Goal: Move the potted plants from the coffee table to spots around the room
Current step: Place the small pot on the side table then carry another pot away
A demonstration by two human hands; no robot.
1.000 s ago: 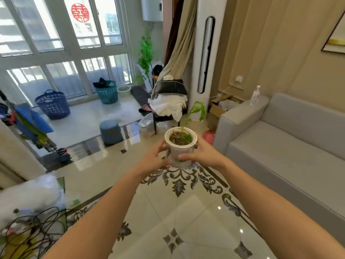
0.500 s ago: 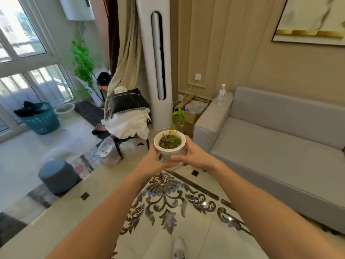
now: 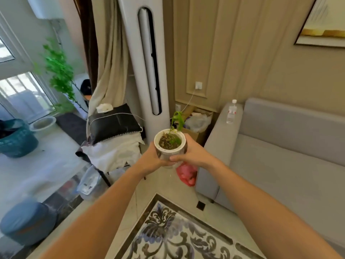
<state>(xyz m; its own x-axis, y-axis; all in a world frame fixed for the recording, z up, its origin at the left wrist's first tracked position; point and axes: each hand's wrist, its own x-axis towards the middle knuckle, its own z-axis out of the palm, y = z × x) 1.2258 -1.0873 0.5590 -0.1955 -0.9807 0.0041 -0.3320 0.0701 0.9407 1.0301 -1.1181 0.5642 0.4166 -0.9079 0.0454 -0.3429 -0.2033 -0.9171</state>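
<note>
A small white potted plant (image 3: 169,146), with brown soil and a thin green shoot, is held upright at chest height in front of me. My left hand (image 3: 149,159) wraps its left side and my right hand (image 3: 194,154) wraps its right side and bottom. Both arms stretch forward over the floor. The coffee table is out of view.
A grey sofa (image 3: 280,156) with a water bottle (image 3: 231,112) on its arm fills the right. A tall white air conditioner (image 3: 147,62) stands ahead, a cardboard box (image 3: 194,126) beside it. A chair with cushion and cloths (image 3: 113,139) stands left, a red bag (image 3: 186,174) lies on the floor, a blue stool (image 3: 26,221) at lower left.
The view has swung right and come closer to the air conditioner and sofa end. The pot stays held in both hands, carried forward with me.
</note>
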